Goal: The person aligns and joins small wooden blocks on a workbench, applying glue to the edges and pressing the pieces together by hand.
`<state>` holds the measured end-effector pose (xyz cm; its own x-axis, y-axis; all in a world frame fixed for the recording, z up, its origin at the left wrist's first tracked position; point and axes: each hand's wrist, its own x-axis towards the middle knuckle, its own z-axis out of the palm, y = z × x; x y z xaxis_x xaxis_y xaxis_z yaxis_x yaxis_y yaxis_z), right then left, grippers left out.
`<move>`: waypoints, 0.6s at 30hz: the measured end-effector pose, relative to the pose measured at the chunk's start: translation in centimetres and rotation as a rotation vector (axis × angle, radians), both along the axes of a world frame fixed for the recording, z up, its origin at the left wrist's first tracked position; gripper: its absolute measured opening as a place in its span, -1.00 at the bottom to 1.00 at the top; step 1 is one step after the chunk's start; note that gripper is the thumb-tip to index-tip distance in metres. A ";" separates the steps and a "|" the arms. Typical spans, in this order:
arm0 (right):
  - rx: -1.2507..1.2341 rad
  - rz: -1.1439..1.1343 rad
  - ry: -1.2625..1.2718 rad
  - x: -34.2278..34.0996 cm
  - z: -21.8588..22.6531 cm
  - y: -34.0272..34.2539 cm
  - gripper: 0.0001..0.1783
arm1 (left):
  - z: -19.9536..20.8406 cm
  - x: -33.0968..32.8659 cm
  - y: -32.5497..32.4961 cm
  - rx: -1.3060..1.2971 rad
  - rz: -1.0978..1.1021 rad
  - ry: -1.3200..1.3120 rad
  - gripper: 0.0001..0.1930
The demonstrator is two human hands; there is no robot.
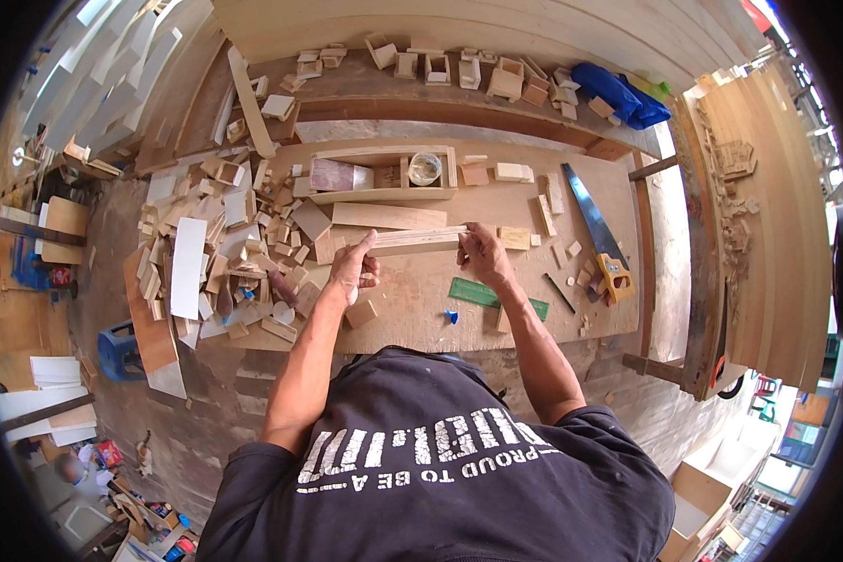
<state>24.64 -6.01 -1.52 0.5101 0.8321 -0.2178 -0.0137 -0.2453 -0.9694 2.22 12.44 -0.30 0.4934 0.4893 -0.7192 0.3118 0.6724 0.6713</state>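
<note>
Hands hold one thin wood strip (417,240) level over the middle of the bench (421,309), each at one end. Left hand (354,269), at the strip's 9 o'clock end, has thumb and forefinger pinched on it, the other fingers curled under. Right hand (482,255), at the 3 o'clock end, grips with fingers closed round the tip.

Strip looks light and stiff, though thin enough to flex or snap if bent mid-span; dry sawn faces should not slip. Holding near both ends, as now, seems the safe way.

At 12 o'clock of the strip lies a wider board (389,216), and beyond it an open wooden box (384,175) with a clear cup (424,169) inside. Offcuts (225,253) pile up at 9 o'clock. A handsaw (595,234) lies at 3 o'clock, a green ruler (496,298) at 5 o'clock.
</note>
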 end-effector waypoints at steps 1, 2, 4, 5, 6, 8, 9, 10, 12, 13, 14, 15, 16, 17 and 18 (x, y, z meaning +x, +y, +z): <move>-0.015 0.014 -0.057 -0.2 0.4 0.2 -0.72 | 0.3 -0.1 0.0 0.008 0.000 0.007 -0.52; -0.029 0.028 -0.114 -0.3 0.7 0.3 -0.74 | 0.6 -0.1 0.0 0.017 0.000 0.015 -0.52; 0.002 0.045 -0.158 -0.5 0.7 0.4 -0.75 | 0.9 -0.3 0.2 0.031 -0.002 0.019 -0.52; 0.019 0.054 -0.180 -0.6 0.7 0.4 -0.75 | 1.0 -0.4 0.2 0.037 -0.004 0.016 -0.52; 0.027 0.058 -0.185 -0.6 0.7 0.5 -0.75 | 1.0 -0.5 0.3 0.043 -0.007 0.013 -0.52; 0.042 0.066 -0.192 -0.9 0.7 0.6 -0.74 | 0.7 -0.9 0.7 0.033 -0.010 0.000 -0.54; 0.047 0.061 -0.176 -1.1 0.7 0.7 -0.74 | 0.5 -1.1 0.8 0.028 -0.012 -0.007 -0.55; 0.050 0.053 -0.160 -1.1 0.5 0.7 -0.74 | 0.6 -1.1 0.8 0.029 -0.018 -0.020 -0.56; 0.039 0.044 -0.118 -1.2 0.2 0.7 -0.72 | 0.6 -1.2 0.8 0.029 -0.031 -0.048 -0.57; 0.026 0.049 -0.092 -1.2 0.0 0.7 -0.70 | 0.7 -1.3 0.9 0.037 -0.033 -0.050 -0.57; 0.014 0.054 -0.067 -1.1 -0.1 0.7 -0.68 | 0.7 -1.4 0.9 0.044 -0.036 -0.052 -0.58; 0.050 0.058 -0.019 -1.0 -0.2 0.6 -0.65 | 0.7 -1.5 1.0 0.051 -0.038 -0.054 -0.58; 0.086 0.062 0.030 -1.0 -0.1 0.4 -0.62 | 0.9 -1.5 0.9 0.064 -0.038 -0.058 -0.59; 0.121 0.065 0.079 -1.1 -0.1 0.3 -0.58 | 1.0 -1.5 0.8 0.077 -0.038 -0.061 -0.59; 0.114 0.038 0.146 -1.2 -0.1 0.3 -0.54 | 1.1 -1.6 0.7 0.091 -0.038 -0.064 -0.59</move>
